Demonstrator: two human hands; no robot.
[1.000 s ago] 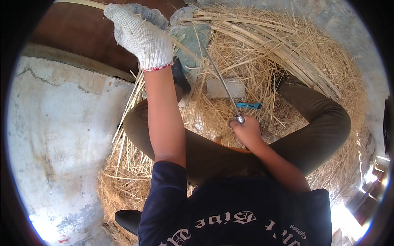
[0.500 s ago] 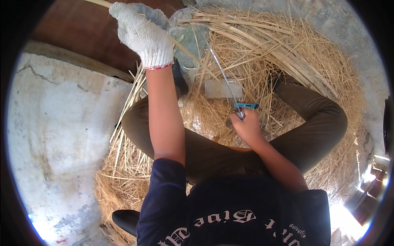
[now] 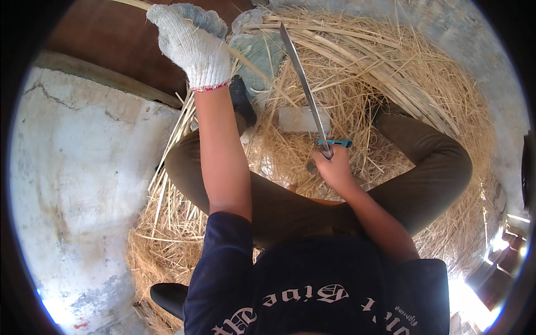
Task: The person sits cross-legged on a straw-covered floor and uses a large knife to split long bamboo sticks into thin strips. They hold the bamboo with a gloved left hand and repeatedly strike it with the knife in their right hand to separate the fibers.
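Bare grey concrete floor (image 3: 84, 184) lies open on the left — ahead, heaped dry yellow straw (image 3: 402, 89) and a long metal blade (image 3: 304, 84) block passage.

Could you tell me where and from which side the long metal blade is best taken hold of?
Probably at its near end, where the bare right hand already closes on the long metal blade. From there the thin strip runs up and away over the straw pile, so coming in from the person's side keeps the fingers behind the edge. The gloved left hand holds a cane strip raised.
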